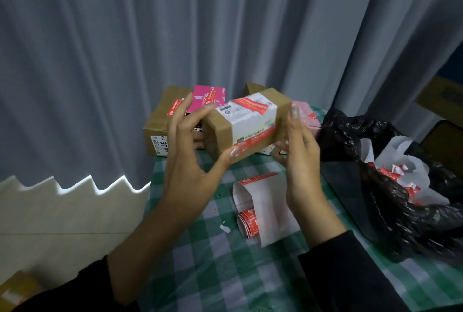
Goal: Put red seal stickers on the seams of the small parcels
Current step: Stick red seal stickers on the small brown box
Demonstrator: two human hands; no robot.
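I hold the small cardboard parcel (246,123) tilted above the green checked tablecloth (200,261), between both hands. My left hand (190,141) grips its left end, fingers curled over the top and thumb under the near edge. My right hand (300,151) presses flat against its right end, fingers straight. A red seal sticker (253,105) lies across the white shipping label (253,121); the print on both is too blurred to read. The sticker roll (248,222) lies on the cloth below my hands.
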